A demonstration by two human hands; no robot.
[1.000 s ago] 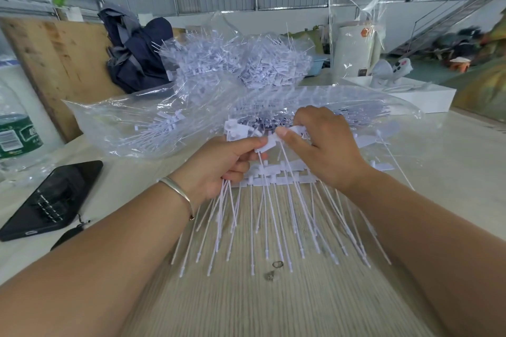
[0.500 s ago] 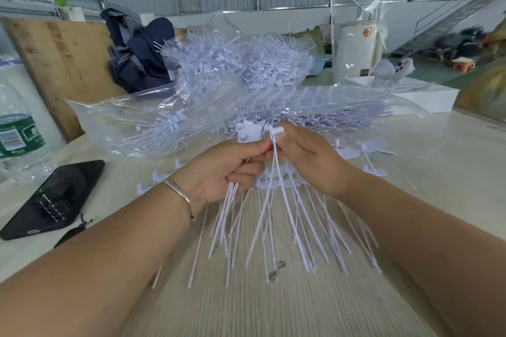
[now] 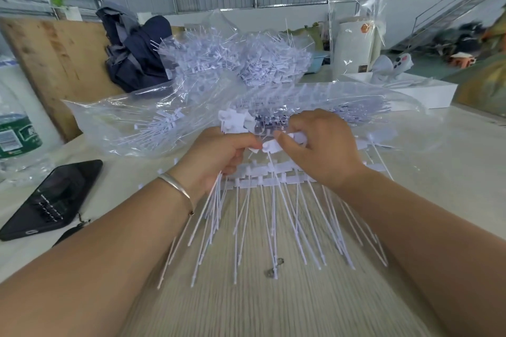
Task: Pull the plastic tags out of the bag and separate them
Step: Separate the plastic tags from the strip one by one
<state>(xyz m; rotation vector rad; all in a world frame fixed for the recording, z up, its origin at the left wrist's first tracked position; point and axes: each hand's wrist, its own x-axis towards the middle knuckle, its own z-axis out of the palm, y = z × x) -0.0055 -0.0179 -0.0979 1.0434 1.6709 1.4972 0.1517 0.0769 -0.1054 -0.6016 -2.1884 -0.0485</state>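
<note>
At table centre, just in front of the bag mouth, both hands are working one tag head (image 3: 269, 146): left hand (image 3: 219, 156) is curling its fingers round a bunch of white plastic tags (image 3: 276, 210), thumb pressing onto the head; right hand (image 3: 323, 150) is pinching the same head from the other side, fingers bent. Tag stems are fanning down from the grip toward the camera, tips hanging over the wood-grain table (image 3: 246, 306). A silver bracelet (image 3: 175, 186) is sitting on the left wrist. The clear bag (image 3: 131, 123) is lying right behind the hands, more tags inside. Further back a second tag heap (image 3: 232, 60) is piling up. Black phone (image 3: 52, 200) and water bottle (image 3: 16, 134) are lying off left, white box (image 3: 421, 93) far right.
</note>
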